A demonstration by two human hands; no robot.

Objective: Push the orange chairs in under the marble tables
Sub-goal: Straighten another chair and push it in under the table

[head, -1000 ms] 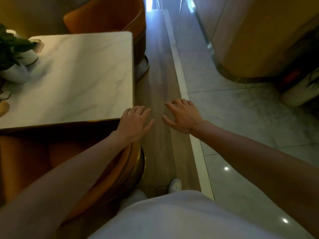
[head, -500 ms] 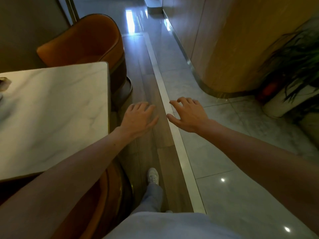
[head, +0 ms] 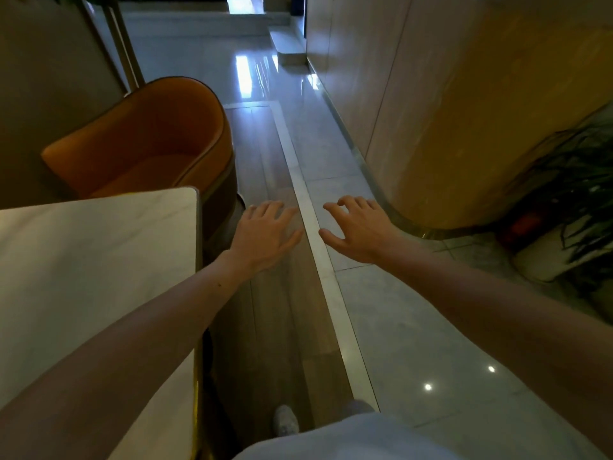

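Holding nothing in left hand or right hand, both loosely spread mid-frame; seemingly clear of orange chair, upper left.

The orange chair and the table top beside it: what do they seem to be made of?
The orange chair looks like smooth leather or imitation leather: even colour, soft sheen, no weave visible. The table top seems polished marble or marble-look stone: pale, with faint grey streaks.

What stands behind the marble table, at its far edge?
An orange chair stands there, its open seat facing the marble table. The table covers the seat's front edge, so how far it is pushed in cannot be seen.
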